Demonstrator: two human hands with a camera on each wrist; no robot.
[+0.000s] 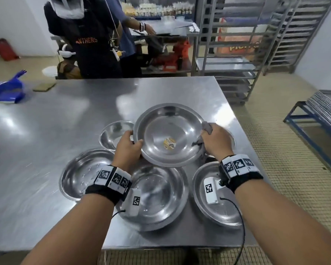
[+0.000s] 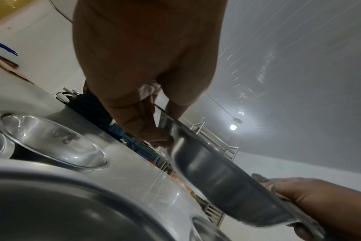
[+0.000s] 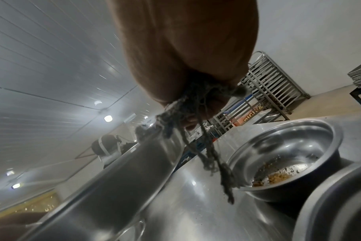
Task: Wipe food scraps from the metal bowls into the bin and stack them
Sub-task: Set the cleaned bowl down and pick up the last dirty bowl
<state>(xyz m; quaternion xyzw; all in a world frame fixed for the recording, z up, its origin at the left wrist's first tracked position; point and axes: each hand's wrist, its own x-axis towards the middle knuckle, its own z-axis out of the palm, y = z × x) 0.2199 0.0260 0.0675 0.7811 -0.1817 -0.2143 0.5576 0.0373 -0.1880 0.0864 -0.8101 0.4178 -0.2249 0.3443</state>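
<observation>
I hold a wide metal bowl (image 1: 169, 134) tilted a little above the steel table (image 1: 65, 119); a yellow sticker (image 1: 169, 143) sits at its bottom. My left hand (image 1: 136, 144) grips its left rim, thumb inside. My right hand (image 1: 206, 136) grips the right rim together with a frayed grey cloth (image 1: 207, 127). In the wrist views the held bowl (image 2: 227, 179) (image 3: 124, 179) runs between both hands, and cloth threads (image 3: 212, 156) hang down. Several other bowls lie on the table below. One beside my right hand holds brown food scraps (image 3: 274, 176).
On the table stand a small bowl (image 1: 113, 134), a left bowl (image 1: 82, 173), a near middle bowl (image 1: 157, 197) and a right bowl (image 1: 212, 203). A blue object (image 1: 8, 90) lies far left. People stand behind the table; tray racks (image 1: 237, 54) stand at the right. A red container (image 1: 3, 48) stands on the floor.
</observation>
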